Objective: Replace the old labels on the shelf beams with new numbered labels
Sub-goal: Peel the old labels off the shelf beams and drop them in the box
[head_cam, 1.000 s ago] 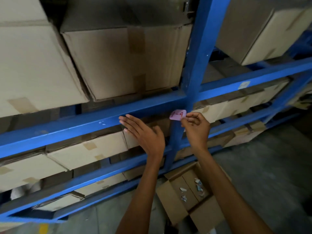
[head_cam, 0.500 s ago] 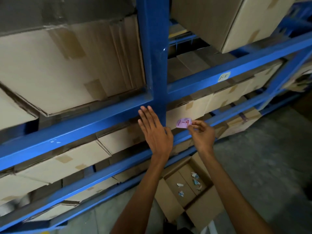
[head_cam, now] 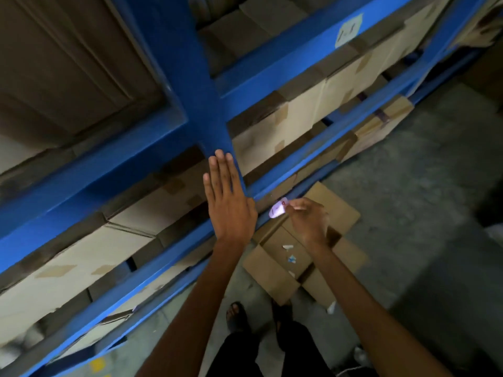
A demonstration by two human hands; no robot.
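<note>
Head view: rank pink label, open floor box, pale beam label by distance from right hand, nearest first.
1. pink label: pinched in the right hand, at its fingertips.
2. open floor box: directly below and behind the hand.
3. pale beam label: upper right, on the higher beam.

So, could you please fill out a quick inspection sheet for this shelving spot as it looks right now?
Surface: blue shelf beam carries a pale label; writing blurred.
Job's things: pink label pinched in right hand, off the beam.
Clutter: open cardboard box on the floor, paper scraps inside.
Grips: left hand flat and open against the blue upright; right hand shut on the pink label.
Cables: nothing seen.
Surroundings: cardboard boxes on the shelves, grey floor.
</note>
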